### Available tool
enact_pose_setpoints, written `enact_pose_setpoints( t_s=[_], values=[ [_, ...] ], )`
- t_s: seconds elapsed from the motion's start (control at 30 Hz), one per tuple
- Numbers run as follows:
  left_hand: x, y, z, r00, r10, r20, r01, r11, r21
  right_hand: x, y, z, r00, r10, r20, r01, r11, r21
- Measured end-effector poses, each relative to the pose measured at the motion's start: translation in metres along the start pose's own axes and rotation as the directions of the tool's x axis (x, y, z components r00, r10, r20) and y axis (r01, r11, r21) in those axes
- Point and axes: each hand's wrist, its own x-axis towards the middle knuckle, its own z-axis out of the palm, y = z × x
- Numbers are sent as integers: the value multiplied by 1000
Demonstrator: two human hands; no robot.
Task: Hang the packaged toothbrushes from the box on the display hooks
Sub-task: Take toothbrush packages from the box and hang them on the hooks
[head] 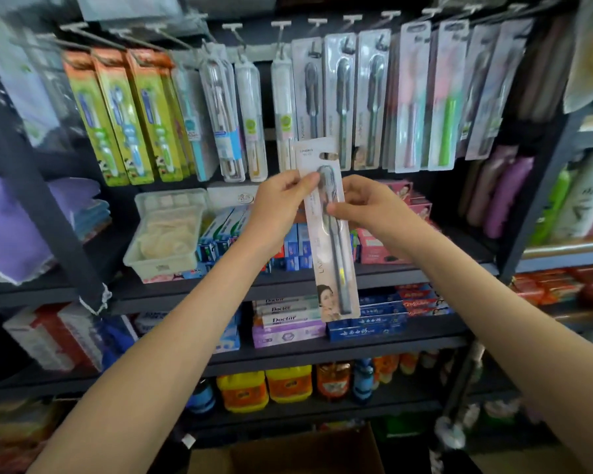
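Pinching one packaged toothbrush (332, 234) upright between them, the left hand (281, 203) and right hand (367, 206) grip its edges below the display hooks (281, 25).

Pinch grips: left hand (281, 200), right hand (363, 204).

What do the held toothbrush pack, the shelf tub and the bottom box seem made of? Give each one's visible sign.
The toothbrush pack: printed matte card backing under a glossy clear plastic blister; glare shows over the brush. The tub: cloudy translucent plastic; its contents show through. The box: likely plain cardboard, brown and matte.
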Motion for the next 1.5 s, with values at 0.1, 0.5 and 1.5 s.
enact_pose_setpoints(
  t_s=[0.1,0.5,1.5],
  values=[
    [14,7,17,997,-42,67,42,999,-6,6,5,-20,997,-23,-70,24,1000,3],
    [73,-29,68,997,55,49,-71,904,422,40,38,-89,937,-77,-340,38,992,-122],
    [150,-37,-72,754,657,-10,-252,303,919,203,-40,-16,838,-245,-488,75,937,-341]
  ],
)
